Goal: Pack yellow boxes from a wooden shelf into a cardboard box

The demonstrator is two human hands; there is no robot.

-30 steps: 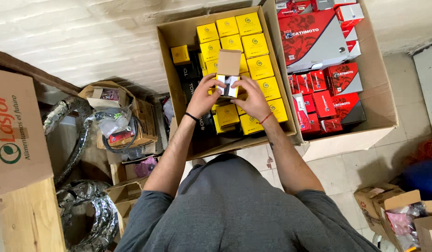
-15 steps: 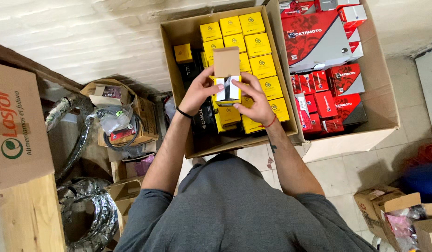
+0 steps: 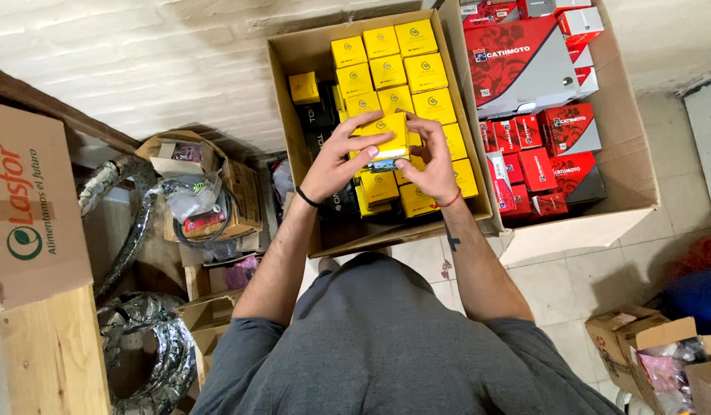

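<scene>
I hold a small yellow box point(image 3: 391, 137) in both hands above a large open cardboard carton point(image 3: 288, 92). My left hand point(image 3: 338, 160) grips its left side, fingers over the top. On the box's right side my right hand point(image 3: 428, 157) presses its closed lid. The carton is packed with several matching yellow boxes point(image 3: 405, 63) and a few black boxes point(image 3: 317, 123) along its left side.
A second open carton point(image 3: 616, 177) to the right holds red boxes and a large red-and-grey box point(image 3: 518, 65). Left of me are small cartons of parts point(image 3: 205, 200), corrugated hoses point(image 3: 117, 215) and a wooden board point(image 3: 44, 357). More small cartons point(image 3: 655, 350) sit at lower right on the tiled floor.
The yellow box's flap stood open and upright earlier; now it is folded down shut under my fingers. Both hands stayed over the carton.
</scene>
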